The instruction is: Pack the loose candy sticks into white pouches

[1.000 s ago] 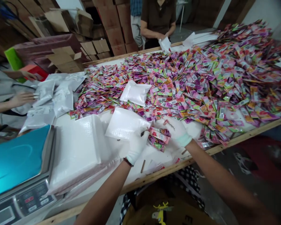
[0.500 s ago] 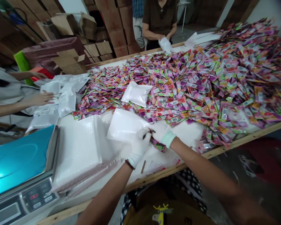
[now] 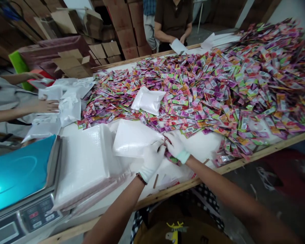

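Observation:
A white padded mailer bag lies flat on the table in front of me. My left hand, in a white glove, has its fingers closed on the bag's right edge. Against that same edge my right hand, gloved too, pinches the bag's corner. The fingertips of both hands almost meet. A few colorful snack sachets show just below my right hand. Beyond the bag, a filled white mailer rests on the sachet pile.
A stack of white mailers stands at left, beside a scale with a blue tray. A large sachet pile spreads over the table. A co-worker at left touches filled mailers; another person opposite holds a white bag. A wooden rim edges the table.
The mailer under my hands has shifted slightly left and down, and my hands stay at its edge. The left co-worker's far hand has moved, and the bag held opposite looks flatter.

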The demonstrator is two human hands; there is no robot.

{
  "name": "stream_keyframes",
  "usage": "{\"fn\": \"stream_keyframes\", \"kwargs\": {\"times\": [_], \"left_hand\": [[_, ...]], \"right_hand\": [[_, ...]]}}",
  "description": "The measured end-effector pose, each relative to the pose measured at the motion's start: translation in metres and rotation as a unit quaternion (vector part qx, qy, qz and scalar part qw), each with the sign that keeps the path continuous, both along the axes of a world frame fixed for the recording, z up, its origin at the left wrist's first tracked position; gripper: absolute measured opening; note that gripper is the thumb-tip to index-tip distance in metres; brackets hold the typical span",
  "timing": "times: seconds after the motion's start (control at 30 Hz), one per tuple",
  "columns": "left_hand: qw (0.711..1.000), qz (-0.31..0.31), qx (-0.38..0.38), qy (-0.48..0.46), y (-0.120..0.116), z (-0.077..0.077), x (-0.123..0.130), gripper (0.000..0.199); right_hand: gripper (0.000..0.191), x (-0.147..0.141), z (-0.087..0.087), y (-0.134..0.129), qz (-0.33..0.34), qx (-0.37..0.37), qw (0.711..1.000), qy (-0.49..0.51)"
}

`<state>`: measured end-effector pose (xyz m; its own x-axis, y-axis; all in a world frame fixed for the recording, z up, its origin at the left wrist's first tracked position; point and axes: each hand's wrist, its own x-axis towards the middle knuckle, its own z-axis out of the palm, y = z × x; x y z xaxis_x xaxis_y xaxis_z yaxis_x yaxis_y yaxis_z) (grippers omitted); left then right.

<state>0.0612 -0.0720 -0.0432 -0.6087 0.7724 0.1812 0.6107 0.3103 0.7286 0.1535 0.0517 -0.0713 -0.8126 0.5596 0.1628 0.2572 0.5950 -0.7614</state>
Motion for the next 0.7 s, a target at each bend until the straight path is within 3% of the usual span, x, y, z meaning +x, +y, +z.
{"fn": "stream_keyframes", "kwargs": {"times": [0.1,0.17,0.33,0.43,0.53,0.7], "left_hand": [[0.994,0.059,0.037,-0.09,0.003,0.0,-0.001,0.021],[0.976,0.095,0.063,-0.187,0.004,0.002,-0.005,0.016],[0.908,0.136,0.138,-0.372,0.001,0.011,-0.011,0.016],[0.878,0.138,0.181,-0.422,0.001,0.025,-0.008,0.019],[0.873,0.119,0.188,-0.433,0.003,0.045,-0.001,0.023],[0.904,0.053,0.146,-0.398,0.006,0.092,0.001,0.03]], "right_hand": [[0.045,-0.009,0.005,0.003,0.055,-0.092,0.994,0.019],[0.051,0.0,0.006,0.018,0.057,-0.167,0.983,0.05],[0.054,0.036,-0.009,0.059,-0.106,-0.28,0.952,0.055],[0.04,0.044,-0.007,0.053,-0.031,-0.364,0.931,0.017],[0.035,0.038,0.011,0.035,0.053,-0.434,0.899,0.022],[0.033,0.019,0.061,0.036,0.055,-0.49,0.869,0.048]]}}
